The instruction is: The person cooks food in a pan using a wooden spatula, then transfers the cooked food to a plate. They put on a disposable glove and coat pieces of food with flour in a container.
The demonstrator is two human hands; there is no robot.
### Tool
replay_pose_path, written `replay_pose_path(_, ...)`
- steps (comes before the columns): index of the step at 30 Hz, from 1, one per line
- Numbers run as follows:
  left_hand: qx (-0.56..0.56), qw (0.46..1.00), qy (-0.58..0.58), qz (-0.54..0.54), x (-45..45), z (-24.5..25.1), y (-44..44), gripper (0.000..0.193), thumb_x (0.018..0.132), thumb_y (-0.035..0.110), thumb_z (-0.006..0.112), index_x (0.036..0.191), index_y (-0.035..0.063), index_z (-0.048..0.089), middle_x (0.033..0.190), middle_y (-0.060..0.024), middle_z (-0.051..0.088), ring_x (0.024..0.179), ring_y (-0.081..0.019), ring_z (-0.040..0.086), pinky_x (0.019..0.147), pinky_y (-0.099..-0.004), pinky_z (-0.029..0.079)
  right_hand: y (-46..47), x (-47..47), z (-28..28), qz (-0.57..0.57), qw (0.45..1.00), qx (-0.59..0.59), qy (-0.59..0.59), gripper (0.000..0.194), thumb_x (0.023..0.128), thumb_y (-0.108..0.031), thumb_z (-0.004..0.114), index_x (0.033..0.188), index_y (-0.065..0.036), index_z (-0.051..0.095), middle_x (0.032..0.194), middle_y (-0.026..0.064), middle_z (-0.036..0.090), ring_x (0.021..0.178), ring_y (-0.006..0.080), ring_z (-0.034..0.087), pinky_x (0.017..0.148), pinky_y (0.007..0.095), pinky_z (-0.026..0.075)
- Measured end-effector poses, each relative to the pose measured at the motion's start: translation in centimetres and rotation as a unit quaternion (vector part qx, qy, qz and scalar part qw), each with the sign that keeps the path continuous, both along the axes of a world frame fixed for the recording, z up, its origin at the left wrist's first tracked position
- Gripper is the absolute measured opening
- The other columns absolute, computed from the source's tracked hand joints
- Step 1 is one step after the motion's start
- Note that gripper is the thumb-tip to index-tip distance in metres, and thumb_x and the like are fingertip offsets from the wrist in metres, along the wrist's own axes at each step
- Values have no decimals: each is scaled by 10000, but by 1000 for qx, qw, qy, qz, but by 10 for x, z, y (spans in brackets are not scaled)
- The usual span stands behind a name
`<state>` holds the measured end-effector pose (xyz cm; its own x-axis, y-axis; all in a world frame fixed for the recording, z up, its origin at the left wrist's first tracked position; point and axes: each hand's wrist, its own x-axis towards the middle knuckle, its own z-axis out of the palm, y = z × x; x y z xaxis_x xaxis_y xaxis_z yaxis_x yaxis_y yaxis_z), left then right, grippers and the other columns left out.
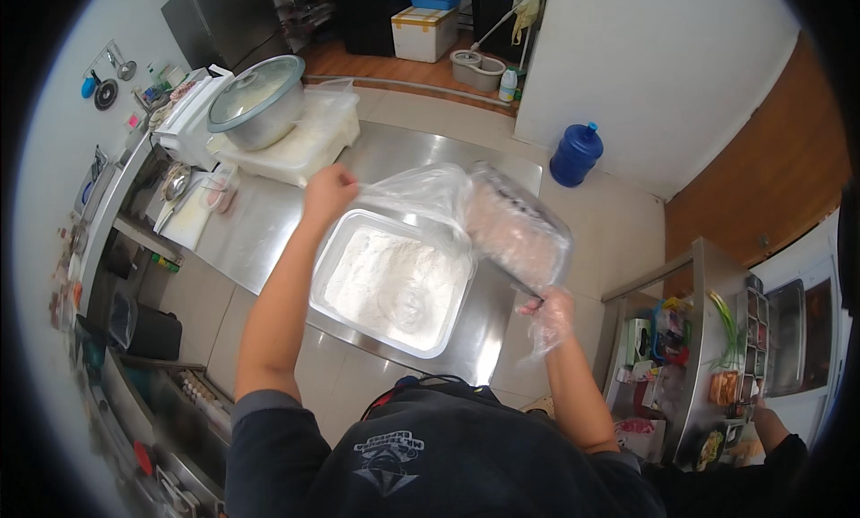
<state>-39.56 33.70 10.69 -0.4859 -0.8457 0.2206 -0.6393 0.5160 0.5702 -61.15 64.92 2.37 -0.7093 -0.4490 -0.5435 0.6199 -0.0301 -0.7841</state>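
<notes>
My bare left hand pinches one end of a clear plastic bag, stretched across the far side of a white tub. My right hand, in a clear plastic glove, grips the near edge of a tray with pale pink pieces, seemingly raw meat or seafood. This tray is tilted and blurred, up beyond the tub's right side. Where the bag ends and any wrap on the tray begins, I cannot tell. White powder like flour fills the rectangular tub between my arms, with a shallow hollow near its front.
A lidded metal pot sits on a white plastic container on the steel table. Left are a cutting board with a knife and a small plastic tub. Another person's hand is at the right counter. A blue water jug stands on the floor.
</notes>
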Motion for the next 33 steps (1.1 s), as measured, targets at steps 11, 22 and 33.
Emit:
replay_pose_path(11,284,661,694,-22,224,27,84,160,858,102,518,1015,68,513,921,-29,576,1111,-270,492,965,-598,339,-55,-62,-56,-85,994,52,54,243,831,-90,368,1008,40,473,712,127,499,518,186,479,468,333,520)
replay_pose_path(22,148,635,758,-14,438,26,137,154,872,131,479,996,75,553,979,-59,606,1068,-220,527,963,-645,283,-130,-97,-151,241,928,188,214,389,916,-306,394,1108,19,491,1007,141,551,890,275,547,801,384,464)
replay_pose_path(33,180,679,616,357,662,-45,46,126,851,93,499,974,108,480,825,-35,597,888,-189,596,777,-370,441,-175,-49,-44,37,552,384,739,354,920,-268,432,1041,39,558,954,159,595,834,279,586,756,346,490)
